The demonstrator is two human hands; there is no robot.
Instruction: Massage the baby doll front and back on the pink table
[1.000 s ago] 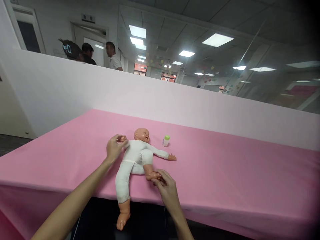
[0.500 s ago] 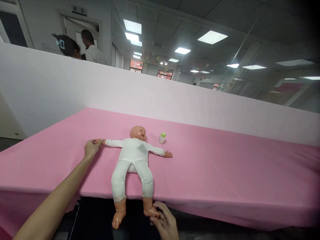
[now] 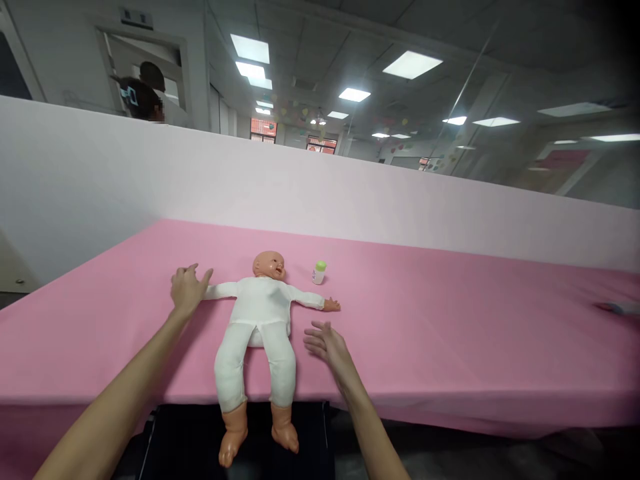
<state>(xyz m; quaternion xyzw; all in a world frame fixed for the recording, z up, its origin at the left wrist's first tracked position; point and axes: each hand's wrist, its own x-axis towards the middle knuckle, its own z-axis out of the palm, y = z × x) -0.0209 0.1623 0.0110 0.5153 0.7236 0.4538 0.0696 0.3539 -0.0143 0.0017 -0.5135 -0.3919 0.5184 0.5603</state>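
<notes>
Doll's right-side foot (image 3: 286, 435): the right grip (image 3: 329, 343) is no longer pinching it; its fingers are now spreading, holding nothing, right of the doll (image 3: 263, 300).
Doll: lying on its back on the worktop (image 3: 450, 320), feet hanging past the near edge.
Handling: probably weighing little; the white cloth body is likely yielding, the glossy head (image 3: 269, 265) and feet seeming stiffer, slicker.
Hold: the torso's two sides are looking surest; lifting by one foot would risk twisting.
Left sleeve (image 3: 223, 290): the left grip (image 3: 189, 288), earlier grasping the doll's hand, is loosening over the end; cannot tell whether touching.
Green-capped bottle (image 3: 319, 273): standing near the head, to the right.
</notes>
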